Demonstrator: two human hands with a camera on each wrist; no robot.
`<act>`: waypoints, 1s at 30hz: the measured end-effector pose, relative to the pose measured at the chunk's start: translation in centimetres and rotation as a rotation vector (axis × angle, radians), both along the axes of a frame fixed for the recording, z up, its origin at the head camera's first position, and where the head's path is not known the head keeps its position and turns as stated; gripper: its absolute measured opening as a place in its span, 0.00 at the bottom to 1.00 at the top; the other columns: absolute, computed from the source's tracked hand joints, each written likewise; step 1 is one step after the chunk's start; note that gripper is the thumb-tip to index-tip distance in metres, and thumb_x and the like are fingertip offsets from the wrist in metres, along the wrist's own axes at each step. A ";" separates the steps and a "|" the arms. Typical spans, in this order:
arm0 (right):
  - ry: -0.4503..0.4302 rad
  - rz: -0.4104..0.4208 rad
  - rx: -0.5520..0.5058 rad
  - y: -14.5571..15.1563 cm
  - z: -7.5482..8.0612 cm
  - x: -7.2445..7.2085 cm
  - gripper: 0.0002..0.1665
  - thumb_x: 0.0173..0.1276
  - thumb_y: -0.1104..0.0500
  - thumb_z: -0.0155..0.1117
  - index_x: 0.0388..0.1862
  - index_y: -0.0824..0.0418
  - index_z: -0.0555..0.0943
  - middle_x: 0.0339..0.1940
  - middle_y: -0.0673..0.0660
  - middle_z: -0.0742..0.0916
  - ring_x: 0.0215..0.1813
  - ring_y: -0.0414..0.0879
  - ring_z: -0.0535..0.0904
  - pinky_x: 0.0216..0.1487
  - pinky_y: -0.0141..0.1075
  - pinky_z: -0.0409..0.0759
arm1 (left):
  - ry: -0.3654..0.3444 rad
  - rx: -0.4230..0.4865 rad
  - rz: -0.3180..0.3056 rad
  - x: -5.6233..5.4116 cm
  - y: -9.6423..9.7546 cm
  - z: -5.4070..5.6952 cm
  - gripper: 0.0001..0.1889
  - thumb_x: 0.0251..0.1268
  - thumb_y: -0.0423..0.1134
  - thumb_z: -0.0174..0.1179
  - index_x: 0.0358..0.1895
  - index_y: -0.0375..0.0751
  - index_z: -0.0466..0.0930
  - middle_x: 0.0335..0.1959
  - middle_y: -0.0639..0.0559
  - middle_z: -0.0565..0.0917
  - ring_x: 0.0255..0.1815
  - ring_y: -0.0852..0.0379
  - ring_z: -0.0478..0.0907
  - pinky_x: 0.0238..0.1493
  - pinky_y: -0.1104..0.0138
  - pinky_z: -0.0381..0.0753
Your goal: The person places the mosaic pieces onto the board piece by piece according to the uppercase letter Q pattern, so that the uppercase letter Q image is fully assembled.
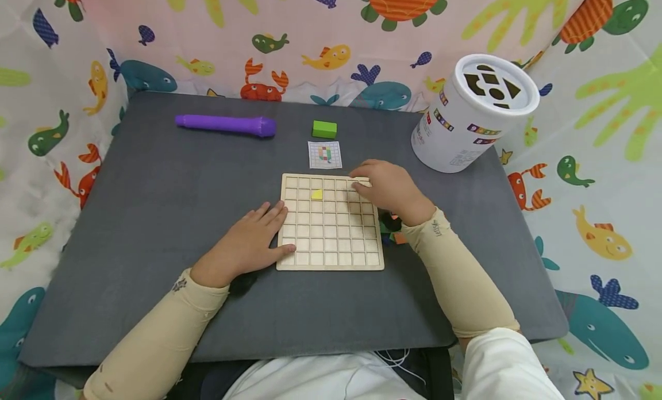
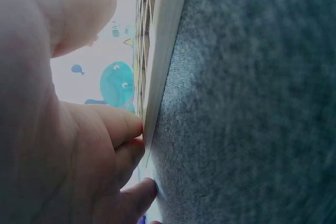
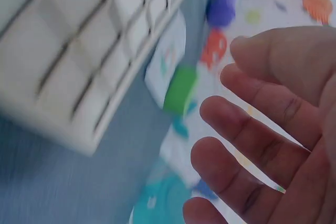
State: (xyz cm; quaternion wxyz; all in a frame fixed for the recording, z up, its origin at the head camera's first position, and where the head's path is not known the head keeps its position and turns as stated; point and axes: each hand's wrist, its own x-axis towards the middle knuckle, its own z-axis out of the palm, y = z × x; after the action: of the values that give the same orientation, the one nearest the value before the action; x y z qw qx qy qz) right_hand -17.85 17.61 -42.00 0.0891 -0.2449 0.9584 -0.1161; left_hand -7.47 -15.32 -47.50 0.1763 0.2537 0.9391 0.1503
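A square wooden grid board (image 1: 331, 230) lies on the dark grey table, one small yellow piece (image 1: 317, 195) sitting in a cell of its upper rows. My left hand (image 1: 248, 239) rests along the board's left side, fingers extended, fingertips and thumb at the rim. Over the board's upper right corner is my right hand (image 1: 390, 187); the right wrist view shows its fingers (image 3: 226, 114) loosely bent with nothing between them. Partly hidden under the right wrist, several coloured pieces (image 1: 399, 238) lie beside the board's right edge. A small card (image 1: 324, 154) with a coloured grid pattern lies beyond the board.
Behind the card stands a green block (image 1: 324, 129). A purple microphone-shaped stick (image 1: 224, 125) lies at the back left. At the back right is a tall white tub (image 1: 465, 130) with shaped holes in its lid. A sea-animal printed curtain (image 1: 331, 32) surrounds the table (image 1: 155, 216).
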 end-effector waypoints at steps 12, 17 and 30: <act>-0.218 -0.313 -0.001 12.0 -2.0 2.3 0.21 0.73 0.56 0.69 0.62 0.58 0.88 0.57 0.59 0.87 0.48 0.55 0.82 0.44 0.53 0.84 | 0.002 -0.015 -0.006 -0.2 0.0 -0.4 0.51 0.79 0.69 0.52 0.87 0.36 0.47 0.88 0.42 0.48 0.87 0.36 0.43 0.83 0.42 0.48; -0.262 -0.324 0.011 13.7 -3.2 4.1 0.22 0.70 0.57 0.71 0.63 0.58 0.88 0.55 0.60 0.88 0.42 0.55 0.80 0.36 0.48 0.81 | 0.017 -0.003 -0.013 -0.3 0.1 -0.5 0.50 0.79 0.69 0.52 0.87 0.35 0.48 0.88 0.41 0.49 0.87 0.35 0.44 0.83 0.42 0.49; -0.054 -0.225 -0.042 11.5 -2.4 4.7 0.16 0.70 0.54 0.72 0.53 0.57 0.93 0.51 0.58 0.91 0.40 0.50 0.82 0.36 0.47 0.82 | 0.015 -0.006 -0.009 -0.2 0.2 -0.3 0.51 0.79 0.69 0.52 0.87 0.35 0.48 0.88 0.41 0.49 0.87 0.35 0.44 0.83 0.42 0.49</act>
State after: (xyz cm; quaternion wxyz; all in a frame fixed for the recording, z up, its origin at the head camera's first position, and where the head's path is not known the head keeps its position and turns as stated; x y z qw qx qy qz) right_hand -13.12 29.08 -44.43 0.0959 -0.1342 0.9745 -0.1520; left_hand -7.66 -15.12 -47.81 0.1708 0.2583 0.9397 0.1450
